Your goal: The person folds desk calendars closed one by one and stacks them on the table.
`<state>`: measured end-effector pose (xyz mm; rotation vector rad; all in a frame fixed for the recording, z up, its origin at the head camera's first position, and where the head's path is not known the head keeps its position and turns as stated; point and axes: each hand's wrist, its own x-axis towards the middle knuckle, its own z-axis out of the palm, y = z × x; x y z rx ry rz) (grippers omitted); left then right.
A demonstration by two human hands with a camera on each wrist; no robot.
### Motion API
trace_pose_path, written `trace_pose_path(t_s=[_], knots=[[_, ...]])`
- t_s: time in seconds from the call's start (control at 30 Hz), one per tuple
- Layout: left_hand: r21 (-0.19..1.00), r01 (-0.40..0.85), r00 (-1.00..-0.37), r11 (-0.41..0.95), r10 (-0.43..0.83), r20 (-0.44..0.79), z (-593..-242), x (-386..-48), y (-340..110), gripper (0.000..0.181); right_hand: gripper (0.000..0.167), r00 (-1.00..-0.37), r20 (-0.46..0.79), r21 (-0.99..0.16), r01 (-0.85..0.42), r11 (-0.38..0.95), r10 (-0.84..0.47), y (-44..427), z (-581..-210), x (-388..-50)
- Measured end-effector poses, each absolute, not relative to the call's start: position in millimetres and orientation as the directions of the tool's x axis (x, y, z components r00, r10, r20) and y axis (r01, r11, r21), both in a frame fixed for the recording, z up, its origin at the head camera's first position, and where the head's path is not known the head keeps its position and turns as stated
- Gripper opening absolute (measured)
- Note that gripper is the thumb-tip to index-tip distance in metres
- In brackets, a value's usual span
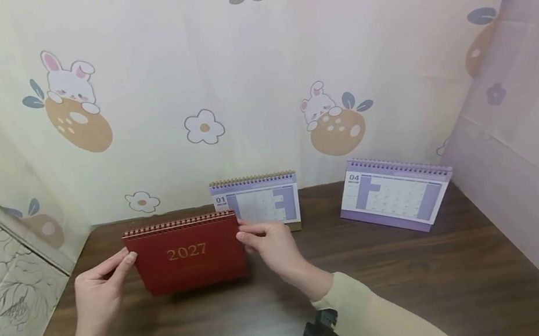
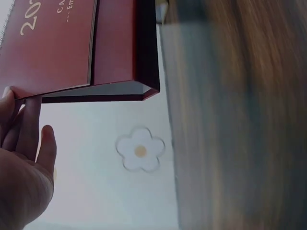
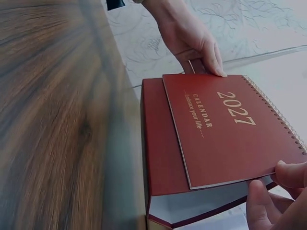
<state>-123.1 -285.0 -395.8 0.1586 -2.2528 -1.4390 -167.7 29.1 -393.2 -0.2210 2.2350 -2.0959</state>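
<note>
A red desk calendar (image 1: 190,266) with a gold "2027" and a spiral binding along its top is held upright between both hands. My left hand (image 1: 98,289) pinches its upper left side, thumb on the front cover. At the opposite side my right hand (image 1: 277,249) pinches the edge close to the binding. The right wrist view shows the folded stand (image 3: 160,143) spread behind the cover (image 3: 225,148), with a hollow between. Whether its base touches the table cannot be told. Partly behind it stands a purple-and-white calendar (image 1: 259,202) marked "01".
Farther right, another purple-and-white calendar (image 1: 392,195) marked "04" stands angled on the dark wooden table (image 1: 372,281). A printed curtain (image 1: 243,66) with rabbits and flowers hangs along the table's back edge. A wrist camera (image 1: 320,326) sits below the right sleeve.
</note>
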Motion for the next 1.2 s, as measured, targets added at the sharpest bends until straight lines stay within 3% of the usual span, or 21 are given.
trace_pose_path(t_s=[0.5,1.2], knots=[[0.811,0.325,-0.898,0.487,-0.109,0.426,-398,-135,-220,0.021,0.026,-0.999,0.021,-0.998,-0.023,0.060,-0.040,107,-387,-155],[0.703,0.476,-0.867,0.528,0.146,0.477,-417,-148,-160,0.014,0.032,-1.000,0.001,-0.957,-0.010,0.289,-0.031,184,-409,-141]])
